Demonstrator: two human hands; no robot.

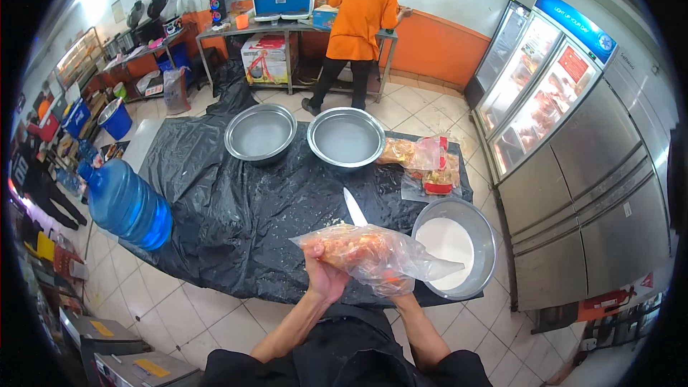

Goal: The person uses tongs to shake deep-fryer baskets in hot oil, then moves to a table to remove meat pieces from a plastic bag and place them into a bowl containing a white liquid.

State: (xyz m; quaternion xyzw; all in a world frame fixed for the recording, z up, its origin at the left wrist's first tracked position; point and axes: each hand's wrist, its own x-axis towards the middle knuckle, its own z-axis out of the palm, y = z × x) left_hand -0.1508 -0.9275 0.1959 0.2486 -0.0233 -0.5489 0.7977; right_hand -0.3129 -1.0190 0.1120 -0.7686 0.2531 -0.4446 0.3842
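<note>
Before me is a clear plastic bag filled with orange-red food that looks like raw seasoned meat. My left hand grips the bag's left end, its thumb on top. Most of my right hand is hidden behind the bag's lower right part; the wrist shows below it. A pale knife blade points away from me beyond the bag. Through the plastic an orange patch shows by my right hand, in line with the blade; whether it is the handle is unclear. The bag's loose end overlaps a metal pot of white powder or liquid.
Black plastic sheeting covers the table. Two metal bowls stand at its far side. Bagged food lies to their right. A blue water jug lies at left. Someone in orange stands at the back counter.
</note>
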